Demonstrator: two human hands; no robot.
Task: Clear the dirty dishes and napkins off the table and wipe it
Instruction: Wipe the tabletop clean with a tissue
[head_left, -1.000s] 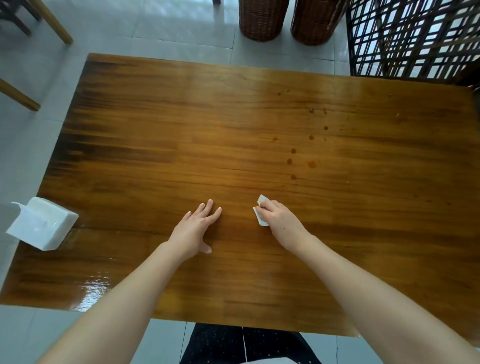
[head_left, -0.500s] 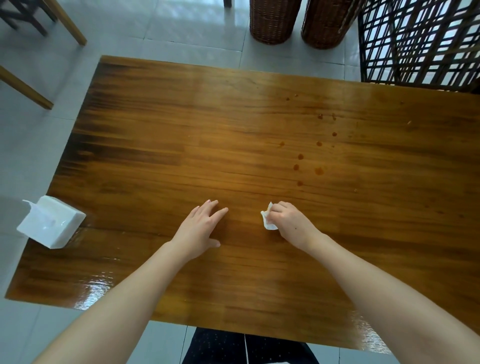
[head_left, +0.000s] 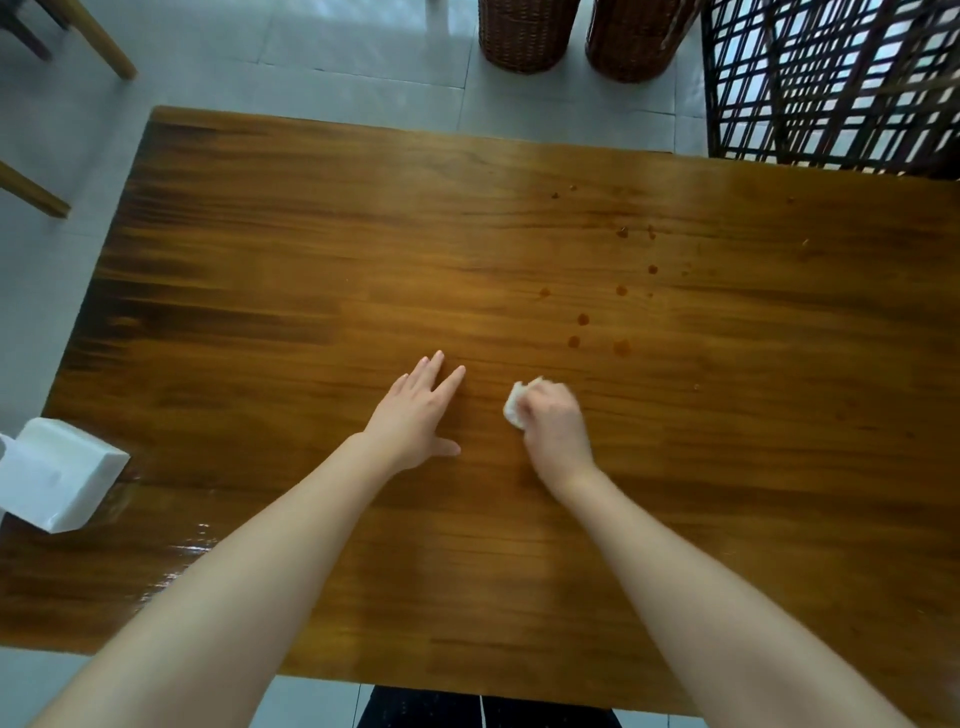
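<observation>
Wiping is being done at the centre of the counter (head_left: 260, 270): a crumpled napkin (head_left: 514, 408) is being gripped by the right hand (head_left: 558, 431), the left hand (head_left: 418, 415) being pressed flat. Dishes seem cleared; brown drips (head_left: 582, 319) farther across are being left unwiped.

Table (head_left: 311, 270): varnished wood, glossy; I note bright sheen near its left edge. Napkin (head_left: 514, 409): crumpled white paper. Pack (head_left: 57, 483), left edge: smooth, white. Baskets (head_left: 524, 31): rough wicker. Floor (head_left: 337, 57): glossy tile.

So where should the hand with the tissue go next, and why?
Probably slide the right hand, gripping the crumpled napkin, forward and a little right onto the brown drops: they sit unwiped just beyond it, while the left hand rests flat on the table.
</observation>
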